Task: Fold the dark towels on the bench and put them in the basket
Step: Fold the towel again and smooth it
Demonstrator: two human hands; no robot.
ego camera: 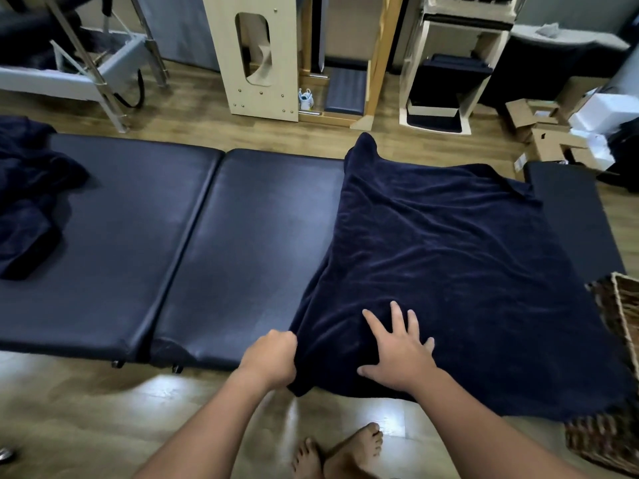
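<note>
Two bare forearms, no sleeves, left hand [271, 357], right hand [401, 354], bare feet [342, 451]

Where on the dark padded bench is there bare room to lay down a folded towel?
The bare room is the dark padded bench between the crumpled dark towel at its left end and the spread dark towel. The right side is crowded: the left hand grips that towel's edge, the right hand presses it flat, and the woven wicker basket stands beside it.

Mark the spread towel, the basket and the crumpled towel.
Spread towel [449, 250]: head view, middle of cloth.
Basket [619, 305]: head view, wicker rim at right edge.
Crumpled towel [27, 198]: head view, bunched folds at bench's left end.
</note>
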